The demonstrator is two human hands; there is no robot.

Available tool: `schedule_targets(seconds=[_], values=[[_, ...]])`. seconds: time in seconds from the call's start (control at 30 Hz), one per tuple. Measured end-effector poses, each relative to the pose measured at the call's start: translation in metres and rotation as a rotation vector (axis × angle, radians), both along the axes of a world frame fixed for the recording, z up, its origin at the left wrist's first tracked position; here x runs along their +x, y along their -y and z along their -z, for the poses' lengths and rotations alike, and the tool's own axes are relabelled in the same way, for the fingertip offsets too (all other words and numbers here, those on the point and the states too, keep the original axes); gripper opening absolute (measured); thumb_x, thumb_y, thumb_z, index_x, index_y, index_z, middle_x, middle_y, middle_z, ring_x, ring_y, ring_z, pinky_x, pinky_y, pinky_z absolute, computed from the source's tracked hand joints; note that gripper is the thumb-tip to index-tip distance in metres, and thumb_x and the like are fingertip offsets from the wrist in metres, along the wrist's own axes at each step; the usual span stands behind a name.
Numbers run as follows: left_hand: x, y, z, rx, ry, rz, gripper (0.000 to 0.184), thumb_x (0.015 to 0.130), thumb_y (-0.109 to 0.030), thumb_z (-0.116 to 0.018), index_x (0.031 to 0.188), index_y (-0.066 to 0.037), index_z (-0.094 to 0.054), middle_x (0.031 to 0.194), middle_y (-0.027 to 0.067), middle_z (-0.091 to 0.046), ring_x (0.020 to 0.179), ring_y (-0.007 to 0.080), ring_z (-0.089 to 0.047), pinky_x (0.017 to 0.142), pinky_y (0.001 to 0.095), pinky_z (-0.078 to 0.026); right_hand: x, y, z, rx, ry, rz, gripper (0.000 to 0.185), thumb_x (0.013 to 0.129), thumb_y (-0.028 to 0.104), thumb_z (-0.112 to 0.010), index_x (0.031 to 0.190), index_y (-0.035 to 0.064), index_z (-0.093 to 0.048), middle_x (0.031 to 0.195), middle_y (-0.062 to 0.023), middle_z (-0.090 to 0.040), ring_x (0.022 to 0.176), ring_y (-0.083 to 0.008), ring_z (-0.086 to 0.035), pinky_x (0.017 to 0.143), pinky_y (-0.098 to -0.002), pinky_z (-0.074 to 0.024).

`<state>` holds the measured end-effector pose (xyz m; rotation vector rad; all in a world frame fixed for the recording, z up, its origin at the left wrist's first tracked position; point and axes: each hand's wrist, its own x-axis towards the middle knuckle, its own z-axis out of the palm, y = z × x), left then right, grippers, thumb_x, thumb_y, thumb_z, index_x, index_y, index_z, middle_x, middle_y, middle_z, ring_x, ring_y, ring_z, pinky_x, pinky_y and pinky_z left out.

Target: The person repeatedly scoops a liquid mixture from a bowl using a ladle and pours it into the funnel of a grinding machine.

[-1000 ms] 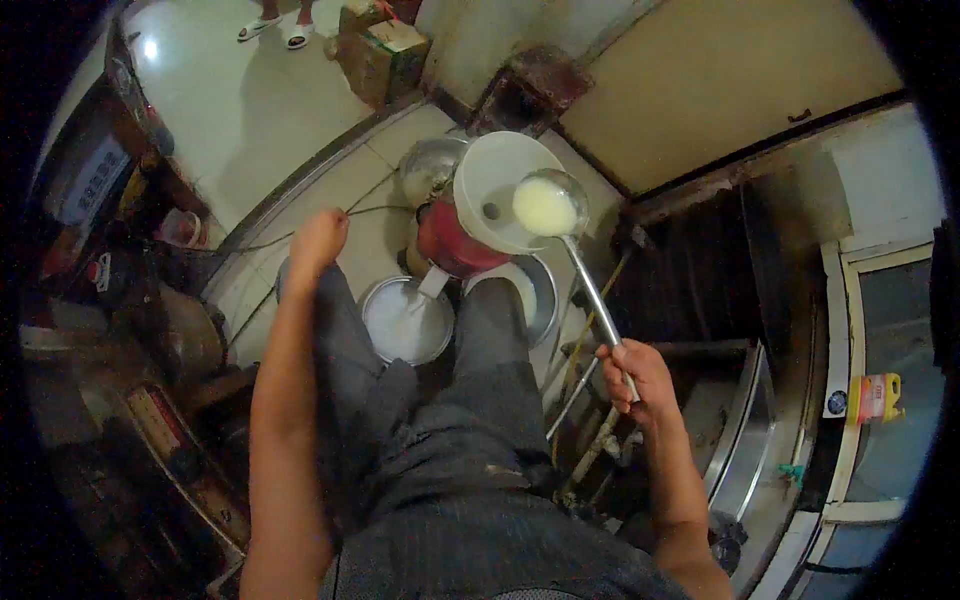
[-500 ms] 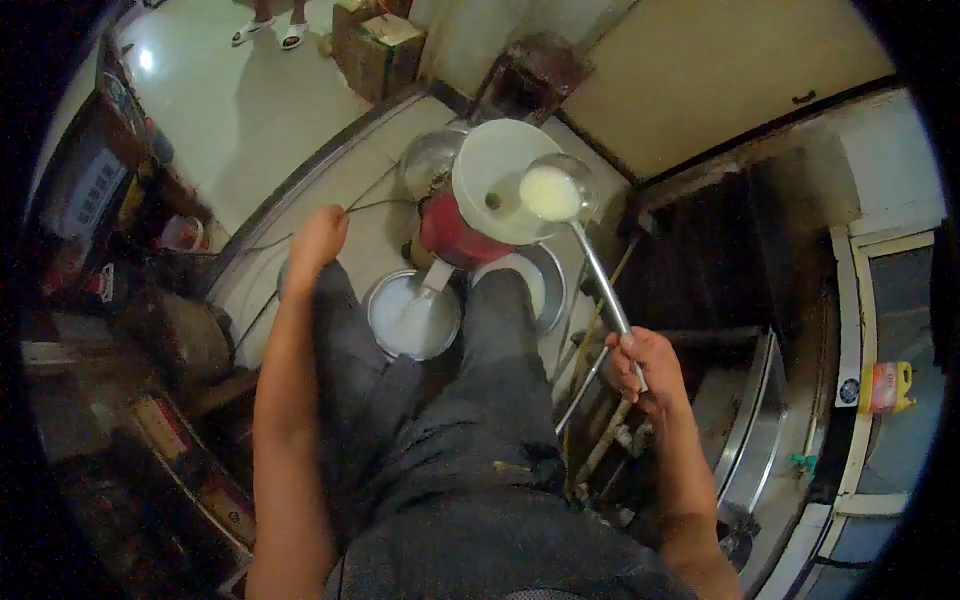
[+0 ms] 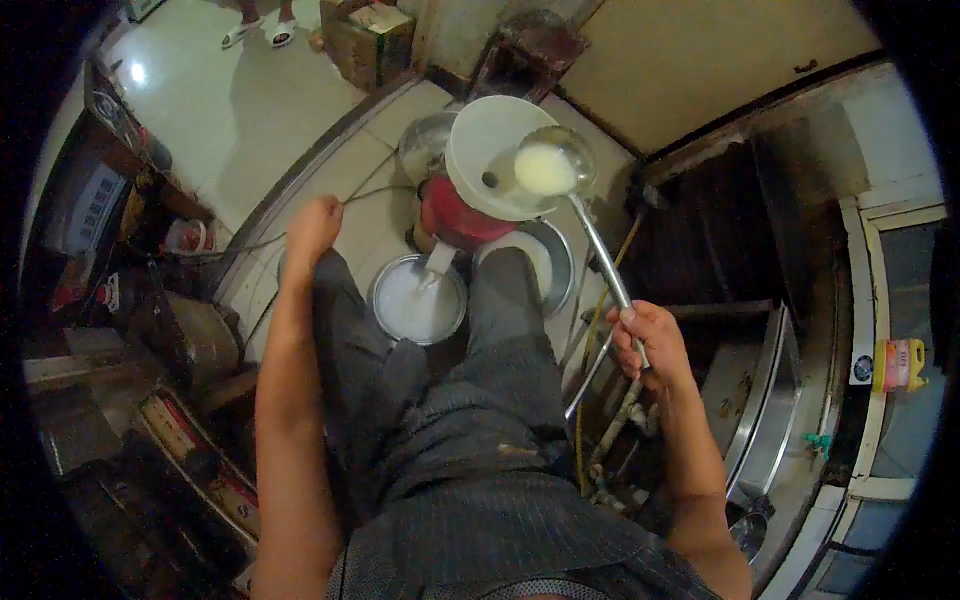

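My right hand (image 3: pixel 648 342) is wrapped round the handle of a metal ladle (image 3: pixel 598 247). Pale liquid lies in the ladle's bowl, which is over the right side of a wide white funnel bowl (image 3: pixel 470 150) with a dark hole in it. Under that bowl is a red machine (image 3: pixel 458 215) with a light spout over a metal pot (image 3: pixel 385 318) of whitish liquid. A second metal basin (image 3: pixel 562 262) with pale liquid is partly hidden by my right knee. My left hand (image 3: pixel 314 222) rests closed at my left knee; what it holds, if anything, is hidden.
A metal bowl (image 3: pixel 422 140) stands behind the machine. At the top, a person's feet in white sandals (image 3: pixel 284 33) are near a cardboard box (image 3: pixel 370 45). A cable (image 3: pixel 375 191) crosses the tiles. Hoses lie at the right, and a yellow-capped jug (image 3: pixel 900 366) is at far right.
The ladle has shifted slightly over the funnel bowl, and its liquid appears a little less than before. The view has tilted slightly, moving the scene upward. My left hand stays at my knee.
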<state>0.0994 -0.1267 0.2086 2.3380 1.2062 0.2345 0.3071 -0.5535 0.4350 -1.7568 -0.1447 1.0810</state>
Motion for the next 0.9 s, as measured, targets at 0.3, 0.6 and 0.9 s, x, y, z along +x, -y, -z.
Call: schedule_targets(seconds=[0.3,0.6,0.9], values=[[-0.002,0.005,-0.006,0.035,0.002,-0.005,0.03,0.089,-0.029,-0.051,0.097,-0.006,-0.069,0.095,0.0207,-0.067,0.09,0.041,-0.063,0.077,0.0482,-0.05,0.001,0.0,0.004,-0.039,0.027,0.014,0.022,0.094,0.019,-0.056,0.1,-0.0018,-0.057,0.061,-0.0015,-0.053,0.038,-0.0087,-0.044,0.033,-0.0239,-0.0347],[0.003,0.004,0.001,0.068,0.072,0.0,0.026,0.087,-0.025,-0.054,0.092,-0.005,-0.069,0.092,0.0218,-0.066,0.087,0.0415,-0.063,0.075,0.0496,-0.05,0.004,-0.003,0.005,-0.098,0.088,-0.007,0.022,0.094,0.019,-0.056,0.095,-0.0027,-0.056,0.061,-0.0032,-0.053,0.036,-0.009,-0.042,0.033,-0.0232,-0.0344],[0.001,0.009,0.019,0.059,-0.028,0.006,0.03,0.093,-0.026,-0.047,0.098,-0.005,-0.068,0.094,0.0216,-0.068,0.088,0.0408,-0.066,0.078,0.051,-0.051,0.012,0.014,0.024,-0.056,0.157,-0.062,0.019,0.089,0.014,-0.059,0.077,-0.0002,-0.056,0.056,-0.0065,-0.053,0.037,-0.0143,-0.047,0.034,-0.0291,-0.0361]])
